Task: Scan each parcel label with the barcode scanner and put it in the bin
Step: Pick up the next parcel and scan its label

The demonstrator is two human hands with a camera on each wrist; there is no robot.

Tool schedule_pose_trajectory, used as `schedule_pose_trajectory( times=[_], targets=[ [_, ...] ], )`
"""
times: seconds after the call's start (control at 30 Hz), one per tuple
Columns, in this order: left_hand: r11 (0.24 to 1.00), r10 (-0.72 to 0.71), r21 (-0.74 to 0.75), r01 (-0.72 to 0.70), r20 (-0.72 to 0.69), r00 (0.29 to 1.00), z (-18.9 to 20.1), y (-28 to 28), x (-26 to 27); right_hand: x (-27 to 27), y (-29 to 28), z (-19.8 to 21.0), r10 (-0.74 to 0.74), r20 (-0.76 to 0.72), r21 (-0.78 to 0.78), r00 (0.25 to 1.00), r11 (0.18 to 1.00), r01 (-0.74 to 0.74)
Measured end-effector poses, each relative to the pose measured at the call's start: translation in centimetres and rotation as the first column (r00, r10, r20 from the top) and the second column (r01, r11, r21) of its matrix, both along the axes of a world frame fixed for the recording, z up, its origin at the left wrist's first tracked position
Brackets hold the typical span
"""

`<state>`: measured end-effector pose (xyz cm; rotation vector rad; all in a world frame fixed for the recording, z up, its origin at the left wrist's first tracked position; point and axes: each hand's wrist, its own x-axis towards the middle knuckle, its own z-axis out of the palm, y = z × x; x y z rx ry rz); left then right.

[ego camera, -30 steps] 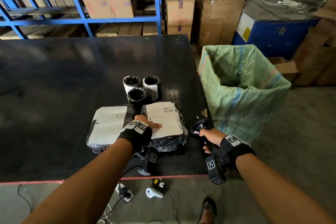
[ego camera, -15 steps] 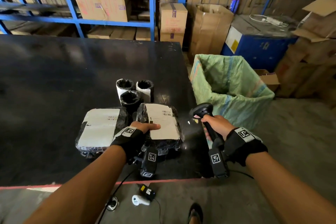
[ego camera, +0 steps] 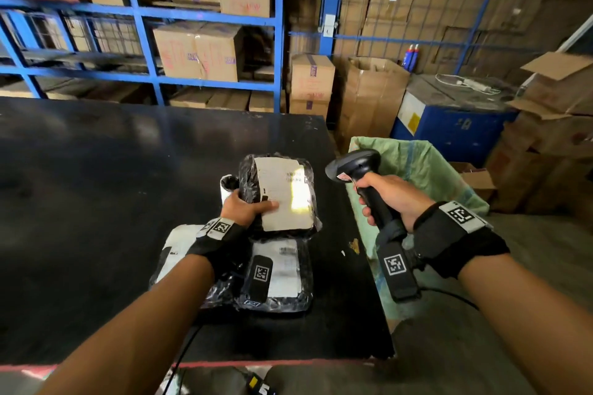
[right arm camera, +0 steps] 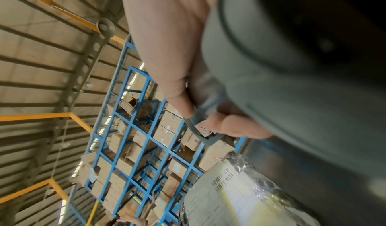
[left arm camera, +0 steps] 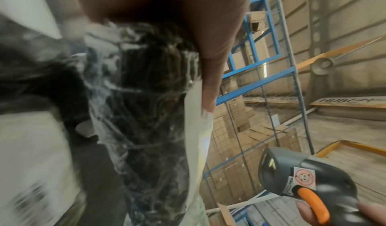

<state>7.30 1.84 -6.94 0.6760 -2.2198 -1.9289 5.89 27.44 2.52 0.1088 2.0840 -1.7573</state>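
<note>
My left hand grips a black plastic-wrapped parcel by its left edge and holds it tilted up above the table, thumb on its white label. The same parcel fills the left wrist view, and its barcode label shows in the right wrist view. My right hand grips the handle of the black barcode scanner, whose head points left at the label. A bright patch lies on the label. The scanner has an orange trigger. The green woven sack bin stands right of the table.
Two more wrapped parcels with white labels lie on the black table under my left wrist. A white-wrapped roll stands behind the held parcel. Blue shelving with cardboard boxes lines the back; a blue machine and boxes stand at right.
My left hand has lifted the right-hand parcel off the table and tilted it up. My right hand has raised the scanner and turned its head toward the label.
</note>
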Motion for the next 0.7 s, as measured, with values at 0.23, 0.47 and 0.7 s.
schedule_pose_trajectory(
  times=[0.23,0.47,0.7],
  targets=[
    [0.986,0.125,-0.079,-0.146,-0.219,0.968,6.7,-2.5,-1.7,-0.2,-4.0,7.4,0.076,-0.163,-0.078,0.984,0.993,-0.09],
    [0.98,0.171,-0.041,-0.194,-0.316,0.933,10.0,-3.7,-2.0,0.3,-5.9,11.7,0.111,-0.253,-0.099,0.961,0.985,-0.14],
    [0.983,0.159,-0.031,-0.182,-0.351,0.923,10.9,-4.0,-1.9,1.1,-5.9,12.6,0.105,-0.278,-0.092,0.955,0.987,-0.135]
  ],
)
